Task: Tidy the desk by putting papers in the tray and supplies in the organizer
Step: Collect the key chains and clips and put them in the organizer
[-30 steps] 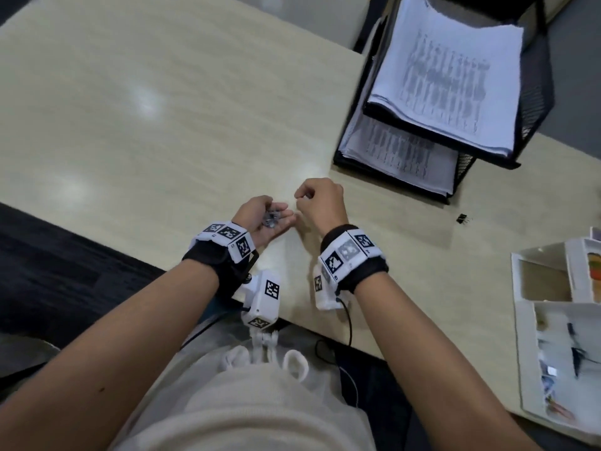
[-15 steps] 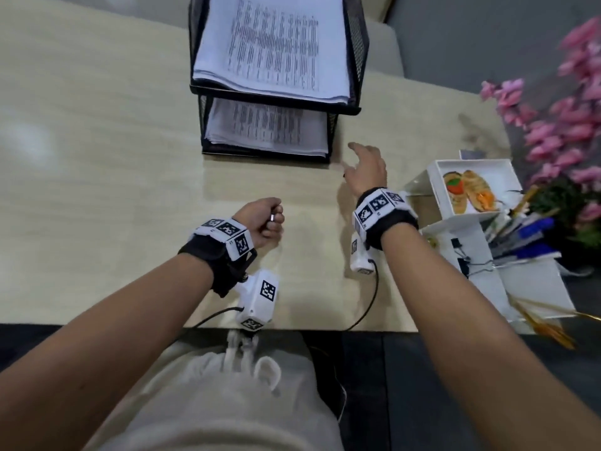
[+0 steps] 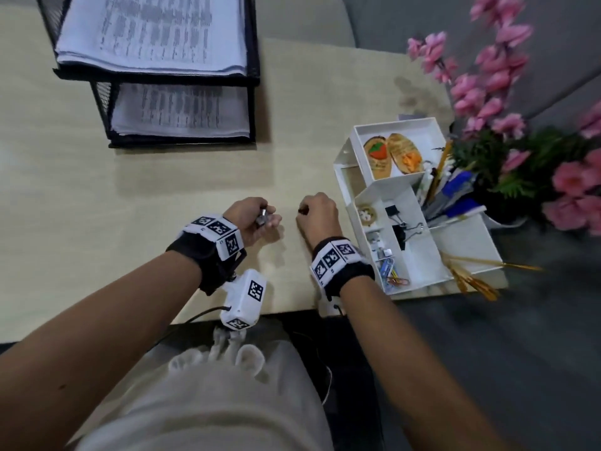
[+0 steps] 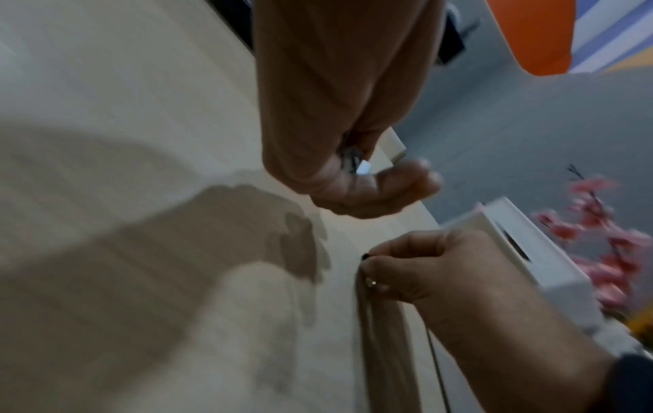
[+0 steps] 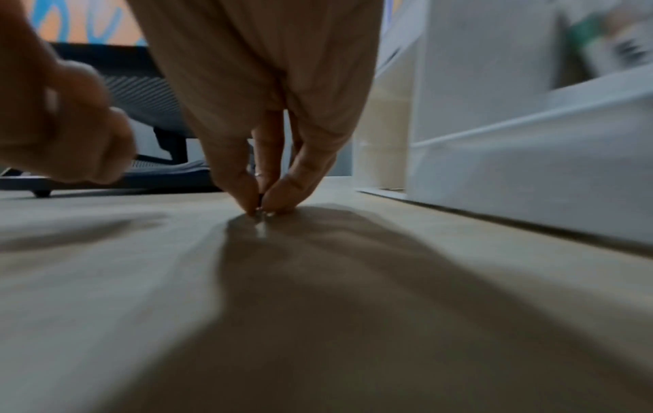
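Observation:
My left hand [image 3: 257, 219] is cupped over the desk and holds several small metal binder clips [image 3: 262, 218], which also glint in its palm as the clips [image 4: 353, 165] in the left wrist view. My right hand [image 3: 313, 211] is just to the right of it, fingertips down on the desk. Its thumb and fingers pinch a tiny black binder clip [image 5: 261, 205], also seen as the clip [image 4: 366, 255]. The white organizer [image 3: 413, 252] stands right beside that hand. The black mesh paper tray [image 3: 250, 76] with stacked papers [image 3: 153, 30] sits at the back left.
The organizer holds larger black binder clips [image 3: 398, 227], coloured paper clips [image 3: 392, 271], pens [image 3: 452, 193] and two wooden tags [image 3: 390, 154]. Pink flowers [image 3: 507, 109] stand behind it. Yellow sticks [image 3: 471, 278] overhang the desk's front right corner. The desk edge runs just under my wrists.
My right hand came back from its reach toward the tray and now pinches the small black clip on the desk. The left hand's fist has loosened into a cup with the clips showing.

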A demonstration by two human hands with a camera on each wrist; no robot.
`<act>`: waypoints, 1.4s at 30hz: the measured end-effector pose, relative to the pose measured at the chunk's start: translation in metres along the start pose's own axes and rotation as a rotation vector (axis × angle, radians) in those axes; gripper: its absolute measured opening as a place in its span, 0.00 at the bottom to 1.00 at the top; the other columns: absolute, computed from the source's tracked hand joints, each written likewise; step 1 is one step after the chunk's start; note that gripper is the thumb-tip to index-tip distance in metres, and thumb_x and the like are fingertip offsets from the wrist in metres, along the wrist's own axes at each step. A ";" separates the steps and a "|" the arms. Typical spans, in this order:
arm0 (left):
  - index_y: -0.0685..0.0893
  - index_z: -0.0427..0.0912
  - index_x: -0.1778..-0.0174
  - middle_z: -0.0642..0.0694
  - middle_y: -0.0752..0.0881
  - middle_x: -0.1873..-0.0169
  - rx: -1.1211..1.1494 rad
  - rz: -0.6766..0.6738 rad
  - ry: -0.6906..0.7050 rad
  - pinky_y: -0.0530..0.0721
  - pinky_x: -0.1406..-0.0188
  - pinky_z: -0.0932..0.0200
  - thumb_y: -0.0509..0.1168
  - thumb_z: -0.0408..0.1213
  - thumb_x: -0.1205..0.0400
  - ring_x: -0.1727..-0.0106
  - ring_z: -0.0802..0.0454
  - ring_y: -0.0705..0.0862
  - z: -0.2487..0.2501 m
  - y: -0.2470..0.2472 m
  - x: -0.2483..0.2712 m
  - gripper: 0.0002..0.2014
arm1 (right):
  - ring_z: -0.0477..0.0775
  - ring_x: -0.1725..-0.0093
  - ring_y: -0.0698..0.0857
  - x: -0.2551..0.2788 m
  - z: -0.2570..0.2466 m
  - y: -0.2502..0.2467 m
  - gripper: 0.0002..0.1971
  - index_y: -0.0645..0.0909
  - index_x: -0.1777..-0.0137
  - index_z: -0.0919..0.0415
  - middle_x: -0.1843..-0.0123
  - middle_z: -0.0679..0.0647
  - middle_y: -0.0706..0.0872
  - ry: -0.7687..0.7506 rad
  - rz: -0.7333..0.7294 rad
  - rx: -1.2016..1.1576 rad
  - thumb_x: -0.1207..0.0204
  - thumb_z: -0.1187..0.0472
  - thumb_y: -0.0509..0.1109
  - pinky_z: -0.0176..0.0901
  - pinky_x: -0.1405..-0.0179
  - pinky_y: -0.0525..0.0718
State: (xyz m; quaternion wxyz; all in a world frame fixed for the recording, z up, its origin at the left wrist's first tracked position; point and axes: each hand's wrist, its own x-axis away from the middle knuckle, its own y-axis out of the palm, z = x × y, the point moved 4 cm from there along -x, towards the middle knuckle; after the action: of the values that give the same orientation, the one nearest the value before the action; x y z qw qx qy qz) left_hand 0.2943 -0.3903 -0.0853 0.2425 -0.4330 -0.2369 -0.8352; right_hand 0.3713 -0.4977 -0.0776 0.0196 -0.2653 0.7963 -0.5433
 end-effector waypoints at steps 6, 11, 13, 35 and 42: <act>0.69 0.39 0.70 0.45 0.74 0.86 -0.183 -0.133 0.042 0.65 0.93 0.75 0.49 0.31 0.15 0.94 0.60 0.69 -0.016 0.086 0.013 0.16 | 0.61 0.47 0.82 0.063 0.053 -0.066 0.08 0.85 0.53 0.67 0.47 0.63 0.84 0.205 0.298 -0.253 0.32 0.69 0.71 0.41 0.50 0.74; 0.68 0.35 0.68 0.40 0.72 0.79 -0.231 -0.185 0.107 0.72 0.88 0.69 0.53 0.21 0.18 0.86 0.51 0.75 -0.026 0.150 0.028 0.12 | 0.62 0.43 0.81 0.098 0.106 -0.105 0.09 0.83 0.48 0.65 0.42 0.62 0.80 0.393 0.423 -0.109 0.27 0.68 0.68 0.45 0.44 0.75; 0.68 0.39 0.69 0.39 0.75 0.70 -0.320 -0.197 0.149 0.82 0.72 0.61 0.55 0.21 0.18 0.72 0.48 0.78 -0.030 0.169 0.028 0.14 | 0.63 0.40 0.80 0.100 0.122 -0.103 0.10 0.81 0.45 0.67 0.39 0.62 0.78 0.432 0.379 -0.023 0.25 0.69 0.66 0.47 0.43 0.77; 0.86 0.35 0.54 0.37 0.87 0.50 -0.593 0.065 0.855 0.80 0.44 0.59 0.57 0.29 0.23 0.46 0.42 0.84 0.036 0.149 0.057 0.12 | 0.59 0.38 0.79 0.154 0.146 -0.050 0.23 0.69 0.28 0.63 0.33 0.62 0.80 0.900 0.732 -0.793 0.22 0.57 0.65 0.47 0.34 0.75; 0.80 0.46 0.35 0.40 0.77 0.34 -1.355 0.163 1.078 0.70 0.35 0.47 0.60 0.45 0.19 0.29 0.39 0.69 0.059 0.126 0.044 0.17 | 0.64 0.31 0.78 0.122 0.137 -0.060 0.18 0.71 0.29 0.68 0.29 0.64 0.78 0.931 0.660 -0.700 0.17 0.64 0.55 0.49 0.34 0.76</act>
State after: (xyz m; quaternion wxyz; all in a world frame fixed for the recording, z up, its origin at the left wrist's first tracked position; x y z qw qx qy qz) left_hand 0.3847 -0.4601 0.0056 0.0706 -0.0452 0.4904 -0.8675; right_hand 0.3344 -0.6854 -0.0503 -0.2481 0.2634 0.8904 -0.2762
